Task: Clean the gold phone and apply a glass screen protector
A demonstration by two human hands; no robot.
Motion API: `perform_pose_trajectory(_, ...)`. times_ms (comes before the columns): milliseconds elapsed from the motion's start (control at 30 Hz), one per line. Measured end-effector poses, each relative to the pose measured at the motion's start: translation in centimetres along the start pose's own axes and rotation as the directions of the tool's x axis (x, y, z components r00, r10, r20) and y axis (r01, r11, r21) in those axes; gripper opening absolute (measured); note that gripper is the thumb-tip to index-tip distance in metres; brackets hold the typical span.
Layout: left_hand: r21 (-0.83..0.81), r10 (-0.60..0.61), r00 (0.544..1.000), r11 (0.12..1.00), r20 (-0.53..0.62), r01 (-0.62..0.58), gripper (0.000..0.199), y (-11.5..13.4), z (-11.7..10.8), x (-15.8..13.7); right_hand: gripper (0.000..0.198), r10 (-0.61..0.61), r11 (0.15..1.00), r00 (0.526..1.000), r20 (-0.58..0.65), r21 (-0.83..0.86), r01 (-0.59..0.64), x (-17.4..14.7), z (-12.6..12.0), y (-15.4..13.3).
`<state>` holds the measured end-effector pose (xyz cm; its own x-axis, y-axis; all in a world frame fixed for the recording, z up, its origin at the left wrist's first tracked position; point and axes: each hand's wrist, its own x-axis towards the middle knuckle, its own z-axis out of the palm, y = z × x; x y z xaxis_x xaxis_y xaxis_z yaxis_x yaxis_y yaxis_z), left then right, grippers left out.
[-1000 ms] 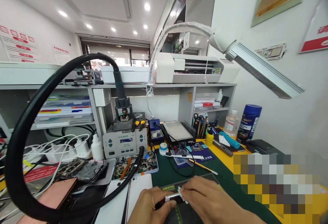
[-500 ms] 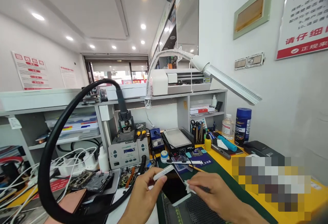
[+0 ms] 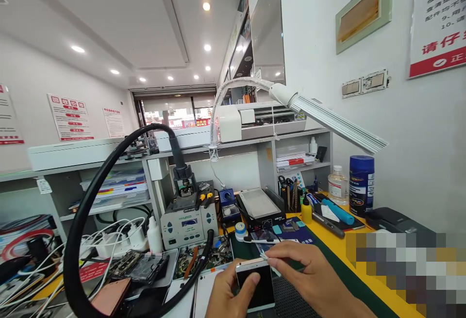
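A white-framed smartphone [image 3: 265, 288] with a dark screen stands tilted above the work mat. My left hand [image 3: 233, 292] grips it by its left side, the thumb lying over the upper part of the screen. At the phone's top right corner, my right hand [image 3: 309, 272] pinches a small white scrap [image 3: 263, 255] that looks like tissue or wipe. Most of that scrap is hidden by the fingers. Under the phone lies a black perforated mat [image 3: 291, 294] on a green mat [image 3: 342, 279].
A thick black hose [image 3: 73, 240] loops at the left from the grey rework station [image 3: 189, 228]. Behind the hands are a round tin [image 3: 241, 231], a flat heating plate [image 3: 260, 203] and a yellow bottle [image 3: 306, 211]. A lamp [image 3: 335, 120] hangs overhead. Phone parts [image 3: 140, 267] crowd the left.
The phone has turned more upright and shifted right. My right hand has moved the white scrap from the phone's right side up to its top corner. The head view has swung slightly left.
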<state>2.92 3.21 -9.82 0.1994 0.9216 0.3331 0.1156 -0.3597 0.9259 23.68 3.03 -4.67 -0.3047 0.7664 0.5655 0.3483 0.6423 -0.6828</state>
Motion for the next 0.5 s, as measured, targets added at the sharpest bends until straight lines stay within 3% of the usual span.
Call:
perform_pose_trajectory(167,-0.043,0.038,0.999,0.998,0.008,-0.038,0.056,-1.3,0.7,-0.1,0.018,-0.286,0.946,0.950,0.125,-0.121,0.301,1.4,1.1,-1.1)
perform_pose_trajectory(300,-0.076,0.068,0.997,0.995,0.024,-0.066,0.062,-2.0,0.8,0.1,0.023,-0.537,0.780,0.824,0.181,-0.264,0.567,2.5,3.9,-1.5)
perform_pose_trajectory(400,-0.088,0.060,0.997,0.995,0.043,-0.056,0.064,-2.5,0.5,0.2,0.026,-0.635,0.682,0.753,0.173,-0.333,0.652,3.1,5.3,-1.5)
perform_pose_trajectory(500,-0.089,0.071,0.996,0.994,0.051,-0.066,0.069,-2.8,0.4,0.5,0.026,-0.653,0.671,0.743,0.147,-0.344,0.657,3.0,4.8,-1.2)
